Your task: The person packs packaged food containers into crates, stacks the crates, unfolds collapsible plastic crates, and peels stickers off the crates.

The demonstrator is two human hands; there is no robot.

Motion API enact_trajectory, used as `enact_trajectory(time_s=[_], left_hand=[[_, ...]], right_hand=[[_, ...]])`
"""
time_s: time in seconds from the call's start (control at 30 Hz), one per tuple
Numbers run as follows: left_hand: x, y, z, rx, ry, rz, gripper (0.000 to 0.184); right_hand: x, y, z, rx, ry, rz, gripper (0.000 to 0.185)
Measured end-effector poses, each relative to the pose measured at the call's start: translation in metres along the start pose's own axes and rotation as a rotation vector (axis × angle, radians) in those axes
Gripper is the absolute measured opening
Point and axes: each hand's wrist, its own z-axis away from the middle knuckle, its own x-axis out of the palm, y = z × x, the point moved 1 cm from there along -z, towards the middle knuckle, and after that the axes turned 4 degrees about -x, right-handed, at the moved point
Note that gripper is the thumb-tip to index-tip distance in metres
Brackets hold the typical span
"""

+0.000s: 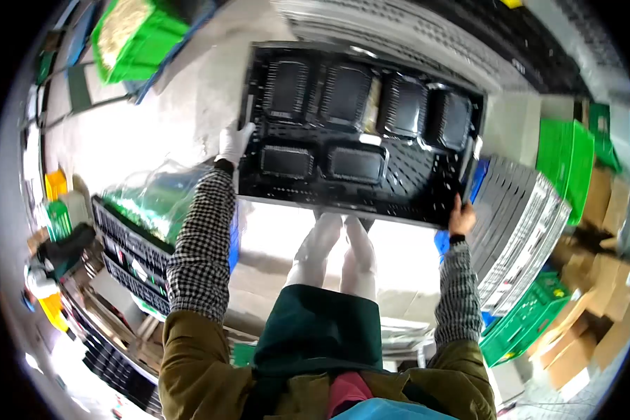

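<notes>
A wide black plastic crate (413, 182) with a perforated bottom is held up in front of me between both hands. Inside it lie several black plastic trays (345, 96), most in a row along the far side and the others nearer to me. My left hand (234, 144), in a white glove, grips the crate's left edge with the thumb over the rim. The near right corner of the crate is in my right hand (461, 216), whose fingers curl around the edge. A small white label (370, 140) shows near the crate's middle.
Stacked grey crates (514, 231) stand at the right, beside a bright green crate (565, 168) and cardboard boxes (609, 287). Black crates with a plastic-covered green load (143, 210) are at the left. A green bin (143, 42) sits at the upper left.
</notes>
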Motion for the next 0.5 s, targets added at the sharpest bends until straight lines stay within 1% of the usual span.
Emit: enact_trajectory(time_s=[0.07, 0.1, 0.13, 0.17, 0.2, 0.23, 0.27, 0.33, 0.37, 0.4, 0.43, 0.47, 0.5], left_hand=[[0.015, -0.015, -0.009, 0.020, 0.069, 0.009, 0.040], [0.016, -0.050, -0.024, 0.016, 0.006, 0.023, 0.045], [0.019, -0.047, -0.017, 0.141, 0.005, 0.014, 0.054], [0.022, -0.045, -0.010, 0.266, 0.005, 0.006, 0.065], [0.019, -0.056, -0.006, 0.261, -0.045, -0.161, 0.075], [0.021, -0.062, 0.015, -0.058, -0.016, -0.053, 0.074], [0.018, -0.070, 0.031, -0.094, 0.028, -0.082, 0.066], [0.019, -0.101, 0.060, -0.160, 0.133, -0.322, 0.051], [0.022, -0.118, 0.067, -0.211, 0.107, -0.512, 0.046], [0.018, -0.144, 0.053, -0.142, -0.171, -1.120, 0.073], [0.026, -0.116, 0.069, -0.367, -0.177, -0.616, 0.054], [0.031, -0.104, 0.080, -0.576, -0.089, -0.126, 0.039], [0.034, -0.116, 0.078, -0.676, -0.054, -0.037, 0.039]], right_hand=[[0.003, -0.016, 0.001, 0.193, -0.171, 0.135, 0.036], [0.004, -0.014, 0.001, 0.198, -0.194, 0.033, 0.036], [-0.003, -0.009, 0.006, 0.208, -0.203, -0.067, 0.038], [-0.014, -0.015, 0.009, 0.222, -0.201, -0.097, 0.045], [-0.024, -0.020, 0.009, 0.229, -0.185, -0.128, 0.055], [-0.017, -0.007, 0.019, 0.258, -0.119, -0.168, 0.064], [-0.015, 0.004, 0.033, 0.280, -0.048, -0.217, 0.073], [-0.018, 0.003, 0.052, 0.530, 0.010, -0.372, 0.079], [-0.008, 0.007, 0.067, 0.635, 0.090, -0.430, 0.084], [-0.002, 0.005, 0.079, 0.728, 0.157, -0.446, 0.084], [0.006, 0.000, 0.088, 0.813, 0.200, -0.462, 0.081], [0.016, -0.025, 0.093, 0.888, 0.246, -0.481, 0.078], [0.024, -0.035, 0.095, 0.971, 0.267, -0.582, 0.075]])
